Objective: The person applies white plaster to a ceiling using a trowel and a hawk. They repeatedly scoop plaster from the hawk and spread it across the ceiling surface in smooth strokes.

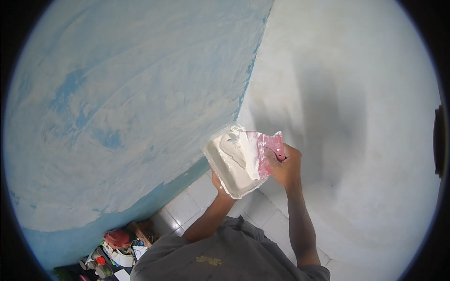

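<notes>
My left hand point(217, 182) supports a pale rectangular tray point(216, 161) from its near left side, its fingers mostly hidden beneath. Creamy white putty point(233, 149) lies thick in the tray and is smeared over its rim. A pink, wide-bladed putty spreader point(266, 149) is gripped in my right hand point(289, 166), thumb on its near face. The blade's left edge, coated in putty, rests in or just over the tray's right side; exact contact is hard to tell.
To the left stands a blue wall point(112, 107) with a patchy whitish coat. A white wall point(375, 140) meets it at a corner ahead. White tiles point(183, 206) cover the floor. At lower left sits clutter point(117, 253) including a red cloth, containers and papers.
</notes>
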